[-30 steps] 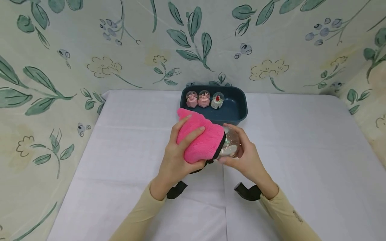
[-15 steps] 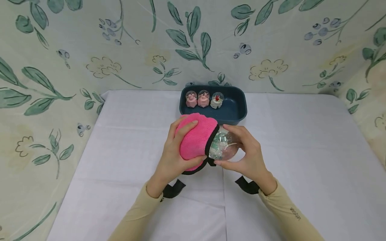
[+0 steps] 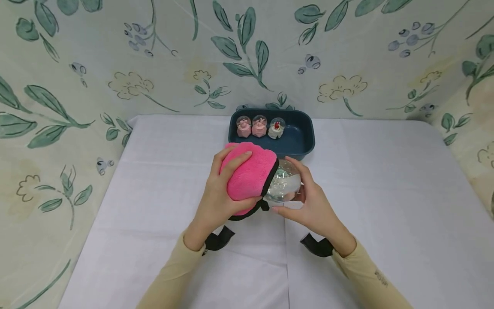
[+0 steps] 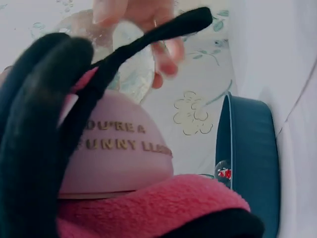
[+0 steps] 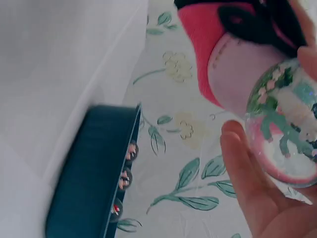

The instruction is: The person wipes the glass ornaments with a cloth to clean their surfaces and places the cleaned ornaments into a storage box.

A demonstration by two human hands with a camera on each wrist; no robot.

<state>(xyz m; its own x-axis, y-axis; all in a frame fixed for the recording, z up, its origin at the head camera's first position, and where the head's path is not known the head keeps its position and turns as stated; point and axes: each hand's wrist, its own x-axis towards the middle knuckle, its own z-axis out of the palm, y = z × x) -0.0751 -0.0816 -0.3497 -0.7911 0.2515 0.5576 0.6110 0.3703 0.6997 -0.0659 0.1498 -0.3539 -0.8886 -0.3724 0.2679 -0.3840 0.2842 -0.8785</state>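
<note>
My left hand (image 3: 214,197) grips a pink fuzzy cloth (image 3: 251,174) with black edging, fingers spread over its top and thumb below. The cloth wraps the base of a snow globe (image 3: 283,182), whose clear ball points right. In the left wrist view the pink base (image 4: 119,153) shows raised gold letters, partly covered by the cloth's black loop (image 4: 173,29). My right hand (image 3: 318,208) is curled round the ball, index fingertip at its top and thumb by its lower edge. In the right wrist view a green cactus shape and glitter show inside the globe (image 5: 292,124).
Behind the hands, at the back of the white-covered table (image 3: 386,193), stands a dark blue tray (image 3: 299,133). Its left part holds two small pink globes (image 3: 259,126) and a white one (image 3: 276,128) with red on top. A leaf-patterned cloth (image 3: 166,51) hangs behind.
The cloth has shifted left and back along the globe, so more of the ball and base is uncovered. The globe has turned in the hands. Tray and small globes are unchanged.
</note>
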